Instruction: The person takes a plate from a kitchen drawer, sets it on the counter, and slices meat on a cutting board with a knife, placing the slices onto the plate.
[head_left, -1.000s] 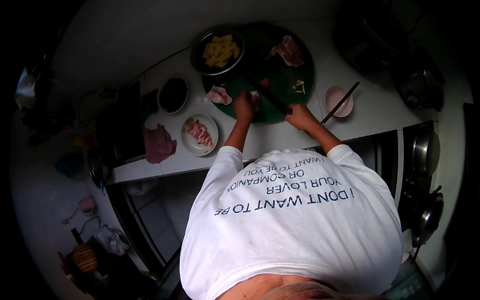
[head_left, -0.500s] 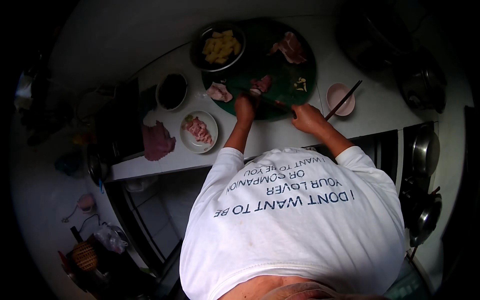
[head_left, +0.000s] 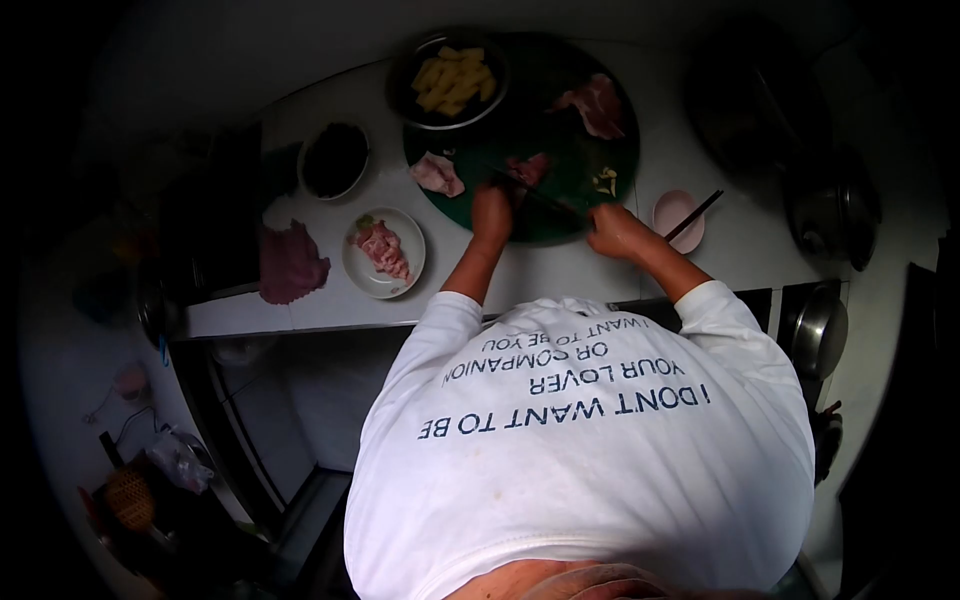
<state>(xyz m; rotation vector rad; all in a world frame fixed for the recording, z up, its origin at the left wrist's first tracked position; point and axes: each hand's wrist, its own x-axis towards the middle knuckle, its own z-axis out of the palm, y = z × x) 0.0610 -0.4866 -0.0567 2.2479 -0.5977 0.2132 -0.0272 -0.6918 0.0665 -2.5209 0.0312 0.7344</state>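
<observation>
My right hand (head_left: 617, 231) is closed around the handle of a knife (head_left: 545, 199), whose dark blade slants up and left over a round green cutting board (head_left: 470, 205). Beside the blade, my left hand (head_left: 491, 213) is closed at the near edge of a piece of raw meat (head_left: 530, 168); its fingertips are dim and partly hidden. A paler piece of meat (head_left: 438, 174) lies left of that hand. Toward the board's back right is a larger raw slice (head_left: 597, 106), with small chopped pale yellow bits (head_left: 606, 180) nearer my right hand.
A metal bowl of yellow chunks (head_left: 449, 125) stands at the board's back left. Left are a dark-filled bowl (head_left: 362, 183), a plate (head_left: 412, 270) of cut meat and a purple cloth (head_left: 292, 262). A pink bowl (head_left: 676, 208) with dark chopsticks (head_left: 697, 213) sits right.
The knife blade has swung to a slightly different angle over the meat, and my right hand has shifted slightly. My left hand stays by the meat. The whole view has shifted a little.
</observation>
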